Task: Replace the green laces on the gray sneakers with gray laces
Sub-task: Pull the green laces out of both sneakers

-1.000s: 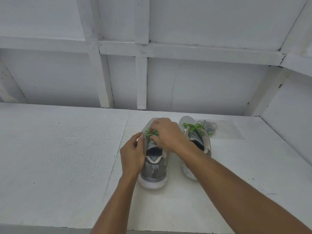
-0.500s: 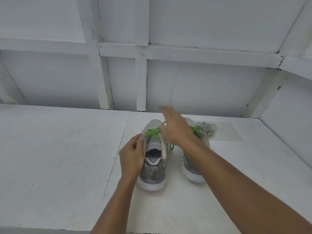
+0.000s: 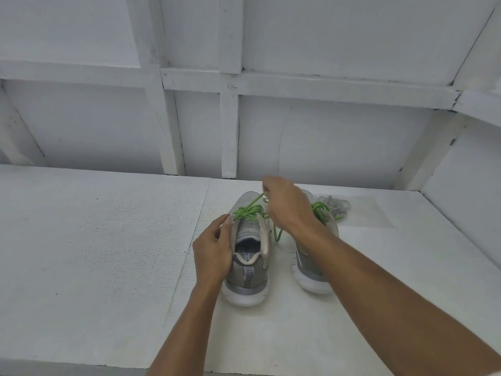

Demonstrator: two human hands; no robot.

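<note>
Here, left hand (image 3: 214, 248): we see its grip closed on the collar edge of the near sneaker (image 3: 249, 267), centre of the frame.
Right hand (image 3: 287, 204): its grip pinches a strand of the green lace (image 3: 248, 211), held taut above the toe.
Second sneaker (image 3: 306, 270): just right of the first, partly behind our forearm.
Gray laces (image 3: 334, 206): bundled on the counter (image 3: 95, 253), right of centre.

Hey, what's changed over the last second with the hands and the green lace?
The right hand, which was down on the lacing of the sneaker, lifted up and away toward the wall, pinching the green lace and drawing a strand out. The left hand kept gripping the sneaker's side; the other sneaker and gray laces stayed put.
</note>
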